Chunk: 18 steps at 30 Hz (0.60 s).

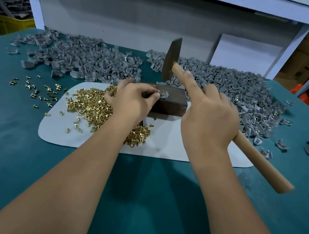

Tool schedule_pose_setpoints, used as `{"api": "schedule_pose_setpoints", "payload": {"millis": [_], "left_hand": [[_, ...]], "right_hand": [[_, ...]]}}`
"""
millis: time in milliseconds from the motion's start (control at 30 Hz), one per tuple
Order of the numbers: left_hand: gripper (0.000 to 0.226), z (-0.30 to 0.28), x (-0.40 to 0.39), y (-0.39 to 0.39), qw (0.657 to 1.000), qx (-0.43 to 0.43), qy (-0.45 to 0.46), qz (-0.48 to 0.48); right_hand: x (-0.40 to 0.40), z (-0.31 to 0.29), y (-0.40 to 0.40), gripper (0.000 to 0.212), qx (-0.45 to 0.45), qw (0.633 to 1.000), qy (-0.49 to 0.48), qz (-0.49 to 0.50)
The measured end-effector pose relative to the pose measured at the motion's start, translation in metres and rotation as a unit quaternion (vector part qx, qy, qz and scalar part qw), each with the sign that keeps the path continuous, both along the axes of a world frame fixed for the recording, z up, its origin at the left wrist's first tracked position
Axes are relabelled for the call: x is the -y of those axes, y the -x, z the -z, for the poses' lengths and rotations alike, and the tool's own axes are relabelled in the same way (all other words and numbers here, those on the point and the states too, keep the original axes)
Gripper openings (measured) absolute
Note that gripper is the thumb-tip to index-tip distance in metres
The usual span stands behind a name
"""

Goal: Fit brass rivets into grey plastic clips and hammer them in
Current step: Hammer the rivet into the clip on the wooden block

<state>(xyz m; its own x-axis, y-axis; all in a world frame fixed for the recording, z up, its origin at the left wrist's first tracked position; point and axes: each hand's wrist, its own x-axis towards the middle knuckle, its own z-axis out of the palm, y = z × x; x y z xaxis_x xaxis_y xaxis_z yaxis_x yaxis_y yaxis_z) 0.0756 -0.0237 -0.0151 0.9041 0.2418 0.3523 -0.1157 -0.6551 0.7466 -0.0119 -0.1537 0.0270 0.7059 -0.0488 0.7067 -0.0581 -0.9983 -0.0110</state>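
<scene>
My left hand (134, 100) pinches a grey plastic clip (164, 95) with a brass rivet standing in it, held on top of a dark metal block (172, 104). My right hand (209, 115) grips the wooden handle of a hammer (171, 58), index finger stretched along the handle. The hammer's dark head is raised above the block, slightly blurred. A heap of brass rivets (92, 102) lies on a white mat (165, 143) under and left of my left hand.
Large piles of grey clips (81, 57) cover the back of the green table (20, 155), left and right (245, 91) of the block. Loose rivets (35, 88) lie scattered left of the mat. A white backboard (125, 20) and a white panel (246, 54) stand behind.
</scene>
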Motion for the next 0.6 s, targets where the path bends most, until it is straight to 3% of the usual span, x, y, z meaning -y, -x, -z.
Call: {"api": "schedule_pose_setpoints", "payload": {"millis": [200, 300, 400, 467, 600], "left_hand": [[0.005, 0.001, -0.001, 0.000, 1.000, -0.001, -0.005, 0.002], [0.003, 0.000, -0.002, 0.003, 1.000, -0.008, -0.004, 0.007], [0.019, -0.001, -0.001, 0.005, 1.000, -0.014, 0.017, 0.019], [0.018, -0.001, -0.001, 0.006, 0.999, -0.021, 0.022, 0.030], [0.018, -0.004, 0.000, 0.007, 0.997, -0.032, 0.033, 0.057]], "right_hand": [[0.001, 0.001, 0.000, 0.063, 0.012, 1.000, -0.005, 0.004], [0.002, 0.006, -0.005, 0.061, -0.038, 0.999, 0.025, -0.006], [0.007, 0.006, -0.007, 0.065, -0.027, 0.999, -0.029, 0.008], [0.014, 0.006, -0.012, 0.067, -0.025, 0.997, -0.072, 0.023], [0.031, 0.010, -0.020, 0.064, -0.101, 0.984, -0.118, 0.084]]}}
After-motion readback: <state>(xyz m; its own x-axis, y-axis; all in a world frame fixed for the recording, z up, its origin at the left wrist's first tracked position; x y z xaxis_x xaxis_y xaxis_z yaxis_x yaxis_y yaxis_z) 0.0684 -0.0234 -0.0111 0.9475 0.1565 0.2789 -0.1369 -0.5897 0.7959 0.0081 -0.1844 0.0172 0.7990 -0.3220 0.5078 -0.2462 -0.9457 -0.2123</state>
